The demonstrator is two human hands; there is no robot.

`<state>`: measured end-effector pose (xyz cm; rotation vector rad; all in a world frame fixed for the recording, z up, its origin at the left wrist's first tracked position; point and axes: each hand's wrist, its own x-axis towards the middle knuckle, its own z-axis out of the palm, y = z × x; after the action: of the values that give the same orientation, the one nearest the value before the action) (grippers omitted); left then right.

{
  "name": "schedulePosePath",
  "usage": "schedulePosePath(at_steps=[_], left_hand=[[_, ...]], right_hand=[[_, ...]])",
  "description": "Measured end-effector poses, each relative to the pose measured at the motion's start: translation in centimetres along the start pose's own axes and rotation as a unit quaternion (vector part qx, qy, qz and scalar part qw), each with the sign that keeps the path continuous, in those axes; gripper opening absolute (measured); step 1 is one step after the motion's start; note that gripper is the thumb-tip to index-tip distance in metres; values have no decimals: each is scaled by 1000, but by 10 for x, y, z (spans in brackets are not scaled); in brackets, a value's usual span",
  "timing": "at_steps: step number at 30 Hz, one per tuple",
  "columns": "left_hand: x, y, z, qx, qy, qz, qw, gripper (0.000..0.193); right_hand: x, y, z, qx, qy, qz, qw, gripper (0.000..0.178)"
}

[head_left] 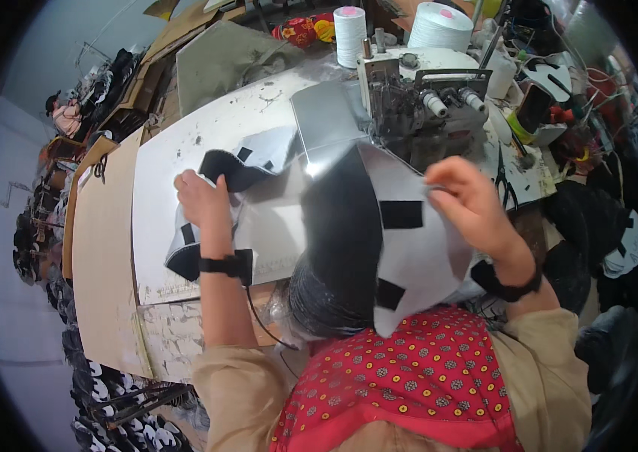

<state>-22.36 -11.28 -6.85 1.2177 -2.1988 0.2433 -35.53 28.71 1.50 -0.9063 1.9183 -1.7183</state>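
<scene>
My right hand (pixel 473 207) is closed, with thumb and forefinger pinching the upper right edge of a white fabric panel (pixel 417 256) that bears black rectangular patches. A black fabric part (pixel 341 211) adjoins it along its left side, over my lap. On the white table, my left hand (pixel 204 202) is closed on a smaller black-and-white fabric piece (pixel 232 172), partly curled, with small black patches. Part of this piece, or another under it, shows below the hand with a black tip; I cannot tell which.
An overlock-type sewing machine (pixel 424 105) stands ahead, with white thread cones (pixel 350 38) behind it. Black scissors (pixel 505 181) lie at the table's right edge. Dark stacked pieces (pixel 582 218) are at the right. A cardboard sheet (pixel 104 256) borders the left. Another person (pixel 66 117) sits far left.
</scene>
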Motion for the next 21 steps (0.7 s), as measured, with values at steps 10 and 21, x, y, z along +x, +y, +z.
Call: schedulePosePath(at_steps=[10, 21], left_hand=[[-44, 101, -68, -842, -361, -91, 390, 44], [-21, 87, -17, -675, -348, -114, 640, 22]], right_hand=[[58, 73, 60, -38, 180, -94, 978, 17], [42, 71, 62, -359, 127, -271, 884, 30]])
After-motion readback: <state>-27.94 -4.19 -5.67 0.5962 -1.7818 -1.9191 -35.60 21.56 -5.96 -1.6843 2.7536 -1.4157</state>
